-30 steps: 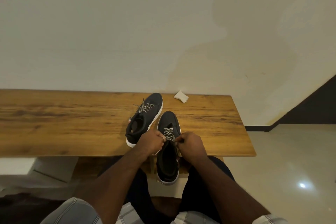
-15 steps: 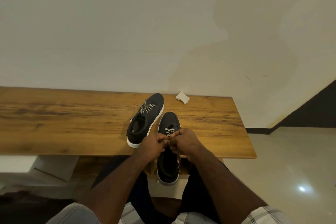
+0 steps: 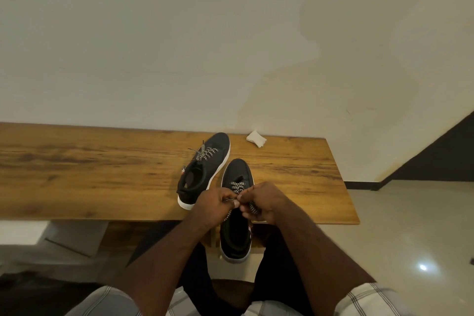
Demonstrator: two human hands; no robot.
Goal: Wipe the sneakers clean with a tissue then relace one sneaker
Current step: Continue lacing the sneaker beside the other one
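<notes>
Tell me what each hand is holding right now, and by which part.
Both the left hand and right hand pinch the patterned lace of the near sneaker, by its loose stretches above the tongue.

head cam | single wide-angle view | looks forward-down | close above both hands (image 3: 238,201) | long brown wooden bench (image 3: 102,174) beyond them

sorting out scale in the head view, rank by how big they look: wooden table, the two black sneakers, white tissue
1. wooden table
2. near sneaker and far sneaker: alike; nearness makes ranking unsure
3. tissue
</notes>
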